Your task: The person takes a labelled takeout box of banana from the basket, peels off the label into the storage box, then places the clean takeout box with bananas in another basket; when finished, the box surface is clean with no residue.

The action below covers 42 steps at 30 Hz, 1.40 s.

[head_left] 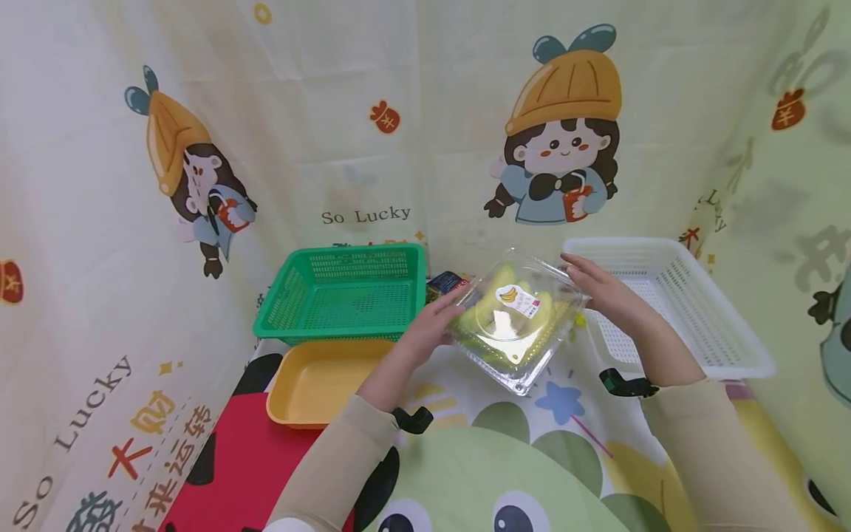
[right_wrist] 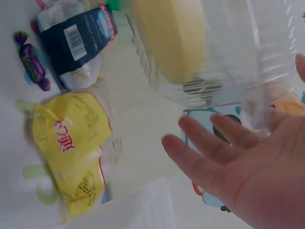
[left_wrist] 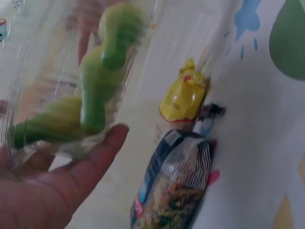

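Observation:
A clear plastic clamshell box (head_left: 515,321) with green bananas (left_wrist: 97,81) and a small banana sticker is held above the table between both hands. My left hand (head_left: 432,325) presses its left side, palm and straight thumb (left_wrist: 102,152) against the clear box (left_wrist: 57,62). My right hand (head_left: 601,288) touches the right edge with spread, straight fingers (right_wrist: 209,143) against the clear wall (right_wrist: 238,62). Under the box on the table lie a yellow snack packet (right_wrist: 71,148), a dark blue packet (right_wrist: 78,43) and a purple wrapped candy (right_wrist: 31,59).
A green mesh basket (head_left: 346,292) stands at the back left with a yellow tray (head_left: 319,380) in front of it. A white mesh basket (head_left: 671,303) stands at the right. Cartoon-printed cloth covers the table and walls on three sides.

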### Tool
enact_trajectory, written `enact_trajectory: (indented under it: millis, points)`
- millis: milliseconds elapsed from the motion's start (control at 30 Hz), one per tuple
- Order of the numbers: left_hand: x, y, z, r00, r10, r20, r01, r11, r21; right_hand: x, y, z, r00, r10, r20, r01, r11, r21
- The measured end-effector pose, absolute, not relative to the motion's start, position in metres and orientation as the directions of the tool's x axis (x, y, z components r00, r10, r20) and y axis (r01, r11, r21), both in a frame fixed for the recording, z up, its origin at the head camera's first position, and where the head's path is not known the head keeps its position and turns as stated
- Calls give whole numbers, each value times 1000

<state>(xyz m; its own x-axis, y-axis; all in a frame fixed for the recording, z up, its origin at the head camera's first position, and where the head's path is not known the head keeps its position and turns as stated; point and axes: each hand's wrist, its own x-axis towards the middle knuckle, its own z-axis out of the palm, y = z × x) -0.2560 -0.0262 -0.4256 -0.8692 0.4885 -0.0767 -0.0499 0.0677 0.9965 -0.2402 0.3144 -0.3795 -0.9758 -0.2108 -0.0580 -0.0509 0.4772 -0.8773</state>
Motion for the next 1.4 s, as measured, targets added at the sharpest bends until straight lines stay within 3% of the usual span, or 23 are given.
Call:
enact_trajectory:
  millis: [300,500,667,800,1067,1267,1400]
  points:
    - [-256,-48,-430,-764,639,-88,-17,117,993,-244,306,-390,-885,-453,-105,-90,387,-918]
    - [-258,-53,-432,-715,695,-70,-12,88,996,-237,300,-400,-884,-439,-161,4,336,-942]
    - [-259,-53,-433,-708,704,-60,-9,76,997,-230,297,-404,-902,-405,-151,38,275,-961]
    - [-259,-53,-433,-747,665,-23,-3,32,999,-223,293,-405,-916,-384,-114,38,201,-979]
    - [-248,-54,-431,-919,395,7,-41,-115,993,-203,276,-412,-964,-241,-109,87,101,-991]
    - [-230,-49,-433,-972,235,3,0,-14,1000,-187,266,-422,-985,-154,-84,85,0,-996]
    - [-219,-48,-437,-978,210,-21,-17,23,1000,-179,256,-424,-993,-73,-93,95,-28,-995]
